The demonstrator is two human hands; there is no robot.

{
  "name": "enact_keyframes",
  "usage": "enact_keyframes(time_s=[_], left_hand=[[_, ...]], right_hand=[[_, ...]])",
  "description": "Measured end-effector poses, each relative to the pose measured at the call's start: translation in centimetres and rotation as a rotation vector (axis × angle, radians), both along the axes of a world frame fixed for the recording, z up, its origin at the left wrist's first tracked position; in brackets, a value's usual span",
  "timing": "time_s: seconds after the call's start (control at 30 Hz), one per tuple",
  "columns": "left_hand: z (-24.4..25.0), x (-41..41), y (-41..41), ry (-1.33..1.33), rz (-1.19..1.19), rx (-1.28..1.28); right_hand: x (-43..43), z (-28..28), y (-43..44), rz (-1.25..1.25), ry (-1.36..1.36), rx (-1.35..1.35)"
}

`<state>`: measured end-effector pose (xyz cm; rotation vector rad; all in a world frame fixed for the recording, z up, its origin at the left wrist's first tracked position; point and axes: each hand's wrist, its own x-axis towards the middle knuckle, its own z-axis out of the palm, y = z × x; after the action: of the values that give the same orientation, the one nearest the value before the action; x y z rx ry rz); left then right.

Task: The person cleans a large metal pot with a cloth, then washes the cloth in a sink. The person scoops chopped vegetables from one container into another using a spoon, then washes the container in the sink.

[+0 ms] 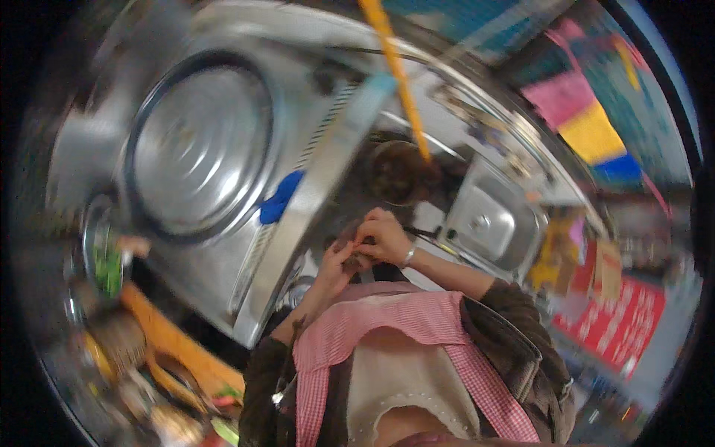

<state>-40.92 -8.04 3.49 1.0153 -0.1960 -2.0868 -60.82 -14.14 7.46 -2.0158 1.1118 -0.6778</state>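
Observation:
My left hand [338,265] and my right hand [382,237] meet in front of my chest, fingertips together. Between them is something small and reddish, too blurred to name; which hand grips it is unclear. A bracelet circles the right wrist. Just beyond the hands, a round dark pot or pan [397,174] shows indistinctly. A blue cloth [282,198] lies on the metal counter's slotted strip, up and left of my hands. To the right is a stainless steel sink [487,223].
A large round metal lid or pan [204,148] rests on the steel counter at left. Nearer, an orange board [179,335] and a dish of green vegetables [107,268] stand at the lower left. A yellow pole [396,72] slants above the work area. Cardboard [607,271] lies at right.

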Motion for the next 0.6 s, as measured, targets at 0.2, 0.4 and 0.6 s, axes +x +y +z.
enact_keyframes(time_s=[0.2,0.4,0.6], left_hand=[[3.3,10.5,1.5,0.078,0.367,-0.035],[6.7,18.6,4.3,-0.017,0.659,-0.112],[4.9,22.8,9.1,-0.161,0.887,-0.093]], right_hand=[[12.0,1.1,-11.5,0.379,-0.174,0.038],[29.5,1.6,-24.3,0.373,0.186,-0.233],[46.6,-0.5,-32.3,0.28,0.348,-0.518]])
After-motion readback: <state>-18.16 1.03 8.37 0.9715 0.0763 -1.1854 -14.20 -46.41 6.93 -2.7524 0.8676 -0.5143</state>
